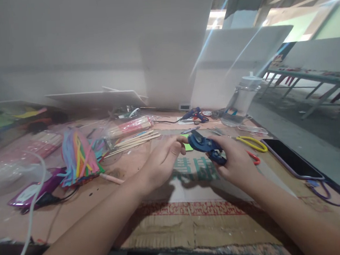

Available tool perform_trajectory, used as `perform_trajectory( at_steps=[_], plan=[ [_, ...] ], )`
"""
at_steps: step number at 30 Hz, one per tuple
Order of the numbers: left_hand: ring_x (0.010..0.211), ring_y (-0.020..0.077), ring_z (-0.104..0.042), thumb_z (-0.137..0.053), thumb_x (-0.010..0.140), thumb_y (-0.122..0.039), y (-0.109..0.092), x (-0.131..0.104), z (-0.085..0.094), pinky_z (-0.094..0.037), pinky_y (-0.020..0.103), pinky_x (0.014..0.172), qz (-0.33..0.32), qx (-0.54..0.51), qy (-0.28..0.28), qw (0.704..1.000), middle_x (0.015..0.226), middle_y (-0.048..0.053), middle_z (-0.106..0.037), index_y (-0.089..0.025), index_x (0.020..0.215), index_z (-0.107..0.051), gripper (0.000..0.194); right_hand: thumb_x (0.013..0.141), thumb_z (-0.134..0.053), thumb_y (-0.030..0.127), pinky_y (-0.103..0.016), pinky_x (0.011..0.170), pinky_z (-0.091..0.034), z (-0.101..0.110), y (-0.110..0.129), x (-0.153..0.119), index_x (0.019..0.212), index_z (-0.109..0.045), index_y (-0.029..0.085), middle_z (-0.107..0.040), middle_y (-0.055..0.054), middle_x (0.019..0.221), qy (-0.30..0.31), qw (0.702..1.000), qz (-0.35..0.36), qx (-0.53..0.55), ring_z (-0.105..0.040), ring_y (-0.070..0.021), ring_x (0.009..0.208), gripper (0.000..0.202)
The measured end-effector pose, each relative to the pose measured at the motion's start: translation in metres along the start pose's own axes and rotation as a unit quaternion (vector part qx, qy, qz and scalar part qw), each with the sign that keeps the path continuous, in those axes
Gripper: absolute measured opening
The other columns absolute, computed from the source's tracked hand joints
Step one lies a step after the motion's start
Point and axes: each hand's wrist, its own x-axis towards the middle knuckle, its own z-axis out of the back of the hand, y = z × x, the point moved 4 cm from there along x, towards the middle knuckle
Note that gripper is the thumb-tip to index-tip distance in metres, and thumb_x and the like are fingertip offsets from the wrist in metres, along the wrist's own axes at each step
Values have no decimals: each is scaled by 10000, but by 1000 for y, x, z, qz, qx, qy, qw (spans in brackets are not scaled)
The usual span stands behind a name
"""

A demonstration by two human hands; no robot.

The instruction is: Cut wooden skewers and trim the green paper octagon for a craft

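My right hand (233, 156) is wrapped round a dark blue hand tool (201, 142), held above the work area. Close to the tool's left end is my left hand (163, 159), its fingers curled and pressed together; whatever they may hold is too small to make out. Behind the hands lies a bright green piece (187, 142), partly covered by them. Below them a whitish sheet with green characters (190, 168) rests on brown cardboard (165, 232) with red markings.
Wooden sticks (133, 141), colourful strips (80, 159) and a purple tool (40, 189) lie left. A blue glue gun (195, 115) is behind. To the right are a clear bottle (240, 101), yellow-handled scissors (254, 144) and a phone (291, 158). A white cable (35, 203) crosses the left side.
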Motion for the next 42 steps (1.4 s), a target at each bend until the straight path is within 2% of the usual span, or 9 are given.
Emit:
perform_trajectory(
  at_steps=[4, 8, 12, 14, 21, 28, 32, 36, 42],
  plan=[
    [911, 170, -616, -381, 1060, -339, 0, -2, -1, -476, 295, 839, 17, -5, 4, 1000, 927, 39, -661, -187, 968, -615, 294, 752, -642, 152, -423, 844, -536, 6, 1, -4, 1268, -509, 229, -638, -106, 1143, -11, 1000, 1, 22, -639, -291, 1025, 539],
    [823, 167, -641, -408, 1052, -336, -5, -6, -5, -494, 285, 753, 3, 27, 30, 999, 894, 30, -704, -197, 1082, -662, 291, 739, -622, 159, -456, 868, -529, 7, 9, -8, 1271, -511, 208, -626, -131, 1154, -4, 1000, 27, 3, -624, -315, 1036, 546],
    [950, 197, -671, -404, 1048, -302, -12, -8, -7, -519, 312, 831, -11, 58, 24, 998, 1026, 69, -729, -183, 1172, -646, 298, 728, -602, 137, -456, 893, -522, 5, 13, -9, 1292, -498, 195, -622, -142, 1171, -4, 999, 33, -3, -612, -319, 1066, 576],
    [993, 215, -672, -417, 1036, -283, -13, -8, -7, -520, 328, 864, -26, 74, 25, 997, 1061, 93, -725, -160, 1126, -654, 282, 723, -606, 132, -448, 889, -519, 6, 15, -9, 1292, -497, 195, -621, -139, 1165, -5, 999, 40, -7, -609, -313, 1055, 582],
    [927, 226, -633, -421, 1008, -207, -14, -8, -8, -487, 345, 820, -64, 132, 49, 988, 983, 76, -701, -164, 1028, -653, 237, 747, -609, 154, -427, 849, -503, 11, 20, -7, 1288, -494, 192, -625, -125, 1102, -12, 997, 60, -37, -601, -295, 978, 554],
    [872, 232, -575, -403, 896, -71, -19, -9, -17, -479, 362, 807, -125, 148, 57, 979, 884, 88, -659, -181, 834, -552, 195, 769, -595, 170, -389, 734, -465, 13, 23, -4, 1244, -497, 203, -631, -104, 1006, 1, 996, 71, -46, -586, -271, 846, 486],
    [846, 221, -576, -397, 923, -103, -21, -10, -18, -478, 355, 780, -126, 116, 65, 983, 911, 85, -676, -185, 865, -567, 197, 786, -587, 182, -384, 739, -462, 16, 27, -3, 1240, -489, 211, -625, -101, 997, -5, 997, 75, -35, -586, -266, 849, 466],
    [917, 227, -598, -427, 917, -110, -22, -11, -18, -483, 358, 832, -118, 92, 73, 986, 971, 81, -689, -184, 925, -594, 183, 778, -589, 157, -385, 754, -472, 16, 28, -4, 1234, -487, 187, -634, -114, 1007, 0, 996, 85, -28, -595, -272, 876, 468],
    [895, 212, -586, -407, 935, -108, -22, -12, -19, -479, 341, 828, -119, 84, 84, 986, 946, 69, -669, -187, 912, -580, 191, 774, -578, 180, -357, 652, -450, 18, 30, -5, 1142, -531, 173, -639, -83, 867, -6, 994, 95, -45, -582, -246, 742, 371]
  ],
)
